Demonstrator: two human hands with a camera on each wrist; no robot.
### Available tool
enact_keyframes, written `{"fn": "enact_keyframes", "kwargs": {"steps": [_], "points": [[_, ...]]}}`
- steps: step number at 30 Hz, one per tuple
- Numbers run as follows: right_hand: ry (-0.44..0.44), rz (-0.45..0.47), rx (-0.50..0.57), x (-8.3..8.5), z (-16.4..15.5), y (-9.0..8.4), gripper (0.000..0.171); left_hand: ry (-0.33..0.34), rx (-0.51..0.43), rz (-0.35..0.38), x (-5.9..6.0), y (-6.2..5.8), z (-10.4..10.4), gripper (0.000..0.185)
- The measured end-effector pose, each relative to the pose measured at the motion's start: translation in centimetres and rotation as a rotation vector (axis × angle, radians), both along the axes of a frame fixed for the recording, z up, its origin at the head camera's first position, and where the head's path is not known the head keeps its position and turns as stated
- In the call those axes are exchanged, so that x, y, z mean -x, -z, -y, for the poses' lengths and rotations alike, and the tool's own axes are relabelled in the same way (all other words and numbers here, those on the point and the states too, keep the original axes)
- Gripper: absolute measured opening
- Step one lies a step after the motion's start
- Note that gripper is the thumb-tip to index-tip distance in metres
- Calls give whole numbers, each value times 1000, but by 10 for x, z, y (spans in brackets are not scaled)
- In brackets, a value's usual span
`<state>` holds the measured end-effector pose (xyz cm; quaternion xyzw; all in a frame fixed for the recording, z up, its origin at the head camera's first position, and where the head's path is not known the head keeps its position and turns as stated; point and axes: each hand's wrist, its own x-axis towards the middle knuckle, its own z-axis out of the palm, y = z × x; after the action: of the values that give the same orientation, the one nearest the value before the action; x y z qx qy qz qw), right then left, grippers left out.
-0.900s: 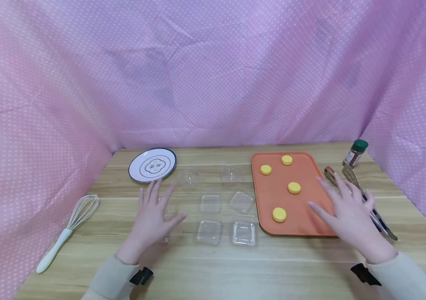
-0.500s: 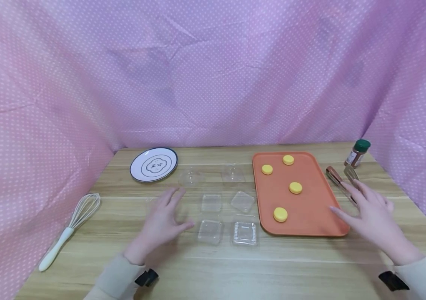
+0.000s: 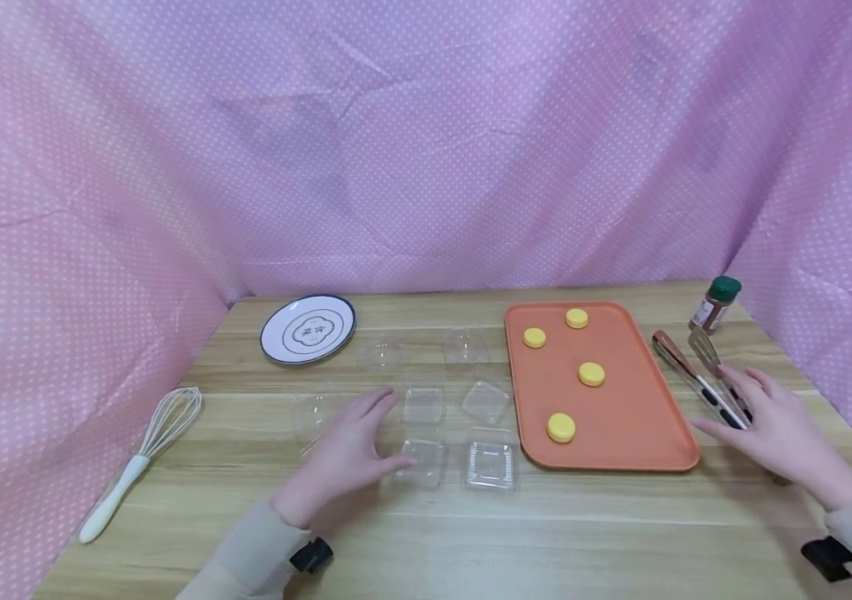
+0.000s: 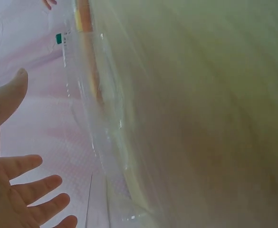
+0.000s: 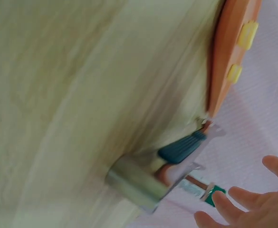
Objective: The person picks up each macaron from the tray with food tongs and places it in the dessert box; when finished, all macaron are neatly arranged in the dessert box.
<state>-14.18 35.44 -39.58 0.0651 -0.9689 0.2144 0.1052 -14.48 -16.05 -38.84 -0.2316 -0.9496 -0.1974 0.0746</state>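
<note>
My left hand [image 3: 343,454] hovers over the table at the clear plastic boxes, fingers loosely bent, thumb in front of a box [image 3: 426,462]. The left wrist view shows this hand [image 4: 5,190] with fingers apart and nothing in them. At the right, my right hand [image 3: 782,437] is over the handle end of metal tongs [image 3: 705,379], which have a brown tip and a slotted tip. In the right wrist view the fingers of that hand [image 5: 260,211] are spread, and the tongs' dark grip [image 5: 182,147] lies apart from them.
Between the hands lies an orange tray [image 3: 636,425] bearing several yellow macaron-like rounds [image 3: 591,374]. Behind the tongs stands a green-capped spice jar [image 3: 714,304]. A white plate [image 3: 283,333] sits at the back left, a whisk [image 3: 144,454] at the left. Pink dotted cloth [image 3: 426,167] hangs behind.
My right hand has moved right, off the tray to above the tongs' handle end. My left hand has shifted right and a little toward me. The objects on the table keep their places.
</note>
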Motion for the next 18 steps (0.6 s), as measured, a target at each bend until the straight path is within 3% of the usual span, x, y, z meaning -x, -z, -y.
{"fn": "enact_keyframes", "kwargs": {"steps": [18], "points": [[-38,258,-45,21,-24,13,99,83,74,92,2,4,-9,87]]}}
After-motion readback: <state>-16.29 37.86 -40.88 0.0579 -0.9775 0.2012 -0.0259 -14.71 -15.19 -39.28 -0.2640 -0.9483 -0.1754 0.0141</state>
